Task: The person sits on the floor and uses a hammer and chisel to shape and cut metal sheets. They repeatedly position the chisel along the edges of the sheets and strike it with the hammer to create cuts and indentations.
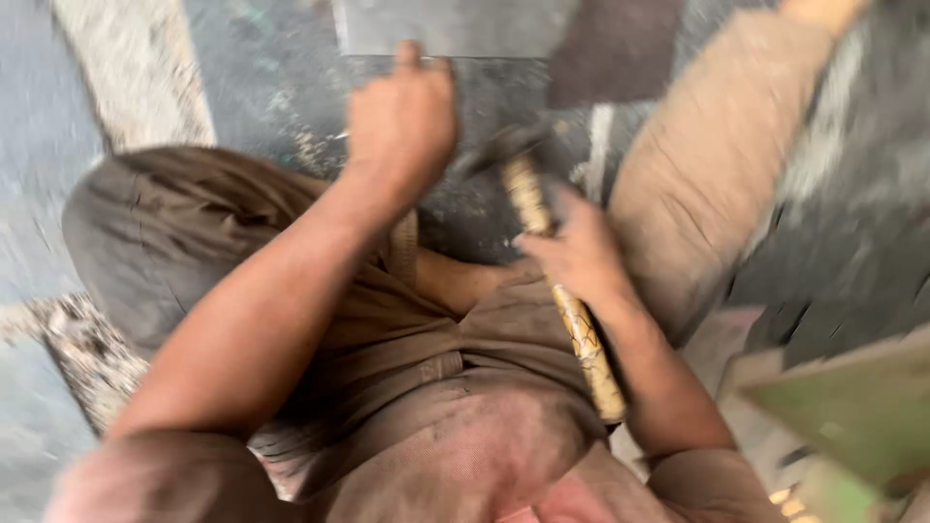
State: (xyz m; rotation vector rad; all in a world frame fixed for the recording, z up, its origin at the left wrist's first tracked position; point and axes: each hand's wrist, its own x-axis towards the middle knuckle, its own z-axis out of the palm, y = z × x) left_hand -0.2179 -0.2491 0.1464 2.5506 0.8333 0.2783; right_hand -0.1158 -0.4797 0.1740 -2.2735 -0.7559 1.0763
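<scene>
Hammer (567, 291): one, pale patterned handle, dark blurred head.
Right hand (579, 254): grip wrapped round the hammer's handle.
Left hand (402, 116): grip clenched above the hammer head; contents unclear.

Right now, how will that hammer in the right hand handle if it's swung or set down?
The hammer looks stiff and probably head-heavy: dark head, long pale handle. The right hand grips mid-handle, so it may pivot. The patterned handle looks rough, likely not slippery.
</scene>
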